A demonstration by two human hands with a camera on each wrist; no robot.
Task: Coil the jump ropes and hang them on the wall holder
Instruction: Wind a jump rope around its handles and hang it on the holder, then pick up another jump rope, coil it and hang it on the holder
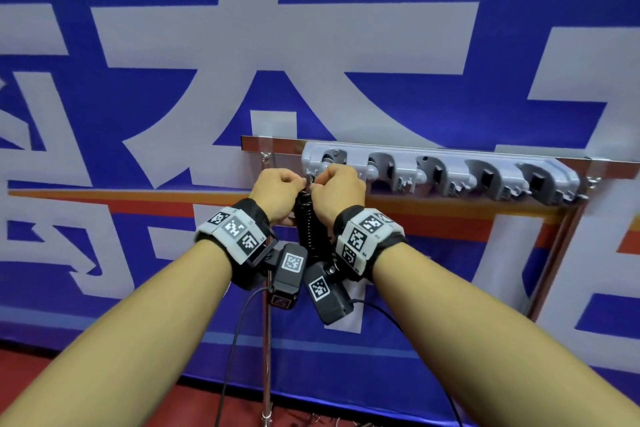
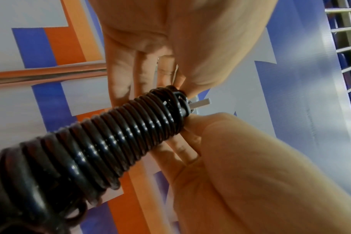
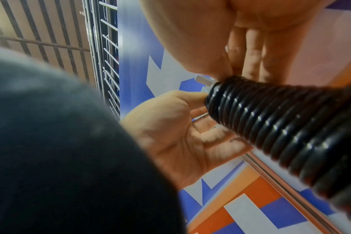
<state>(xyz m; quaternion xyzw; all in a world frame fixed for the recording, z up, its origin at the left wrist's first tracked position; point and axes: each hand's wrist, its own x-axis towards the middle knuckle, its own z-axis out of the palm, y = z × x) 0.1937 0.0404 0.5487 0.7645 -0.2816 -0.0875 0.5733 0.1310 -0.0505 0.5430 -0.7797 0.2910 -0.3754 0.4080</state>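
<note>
A black jump rope (image 1: pixel 306 218), wound into a tight coil, hangs between my two hands at the left end of the grey wall holder (image 1: pixel 440 170). My left hand (image 1: pixel 292 182) pinches the coil's top from the left, thumb on the end of the jump rope (image 2: pixel 130 134) and fingers behind it. From the right, my right hand (image 1: pixel 320 184) pinches the same top loops. In the wrist views a small grey peg (image 2: pixel 202 102) of the holder sticks out just past the coil's top end (image 3: pixel 214 93). Whether the loop sits over the peg is hidden.
Several clips (image 1: pixel 485 177) on the holder to the right hold nothing. The holder is fixed to a steel frame rail (image 1: pixel 256 144) in front of a blue, white and orange banner. A steel pole (image 1: pixel 266 340) and cables hang below my wrists. A wire cage (image 2: pixel 347 47) stands off to one side.
</note>
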